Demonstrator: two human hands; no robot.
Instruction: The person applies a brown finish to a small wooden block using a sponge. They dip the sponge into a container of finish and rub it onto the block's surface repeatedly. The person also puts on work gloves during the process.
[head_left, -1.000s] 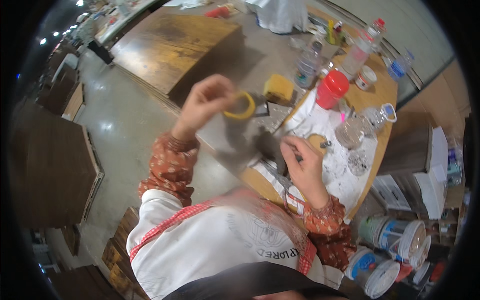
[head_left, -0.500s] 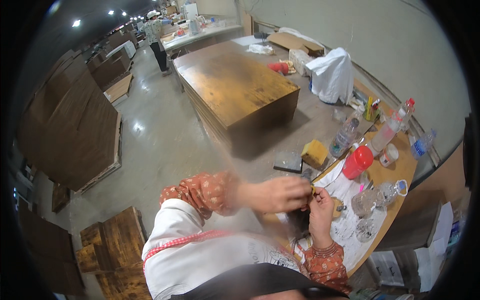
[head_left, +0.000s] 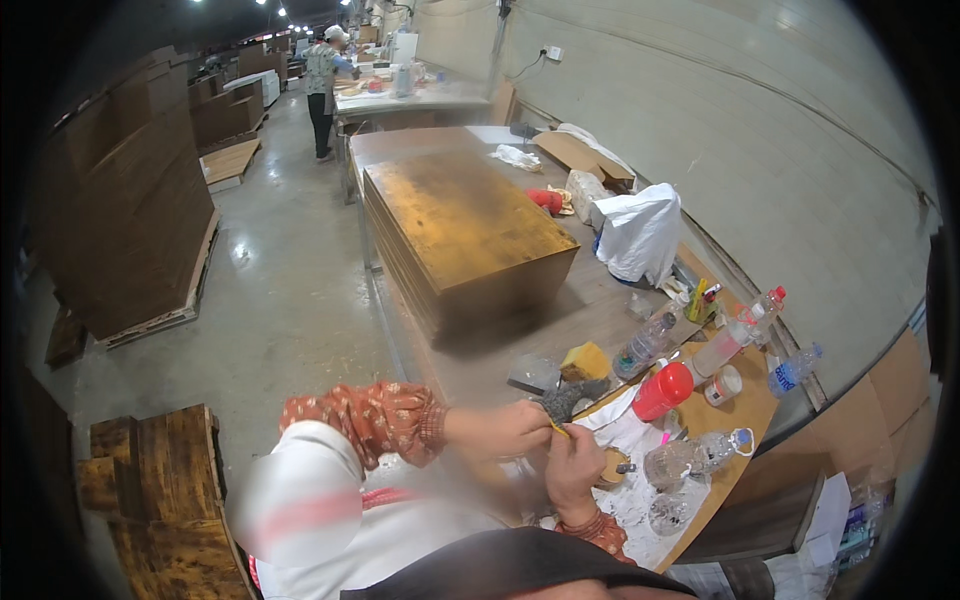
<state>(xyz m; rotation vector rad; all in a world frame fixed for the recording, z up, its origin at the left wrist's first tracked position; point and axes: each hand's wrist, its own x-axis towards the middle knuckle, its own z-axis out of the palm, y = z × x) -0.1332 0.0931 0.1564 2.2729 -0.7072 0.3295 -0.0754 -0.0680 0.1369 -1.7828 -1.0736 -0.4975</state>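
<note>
My left hand and my right hand meet over the near edge of the table, fingers closed in a pinch. Between their fingertips is a thin yellow strip, too small to tell its kind. Just beyond the fingers lies a dark grey fuzzy pad. Behind it are a yellow sponge and a flat grey block. Beside my right hand, a round tan lid-like piece rests on a stained white cloth.
A stack of brown wood-grain panels stands on the table. To the right are a red-capped container, several clear bottles and a white-draped object. Panel stacks stand on the floor at left. Another person stands farther back.
The view has tilted up, so more wall shows. My left hand has drawn back from overlapping my right fingers, and the yellow strip between them shows more plainly.
</note>
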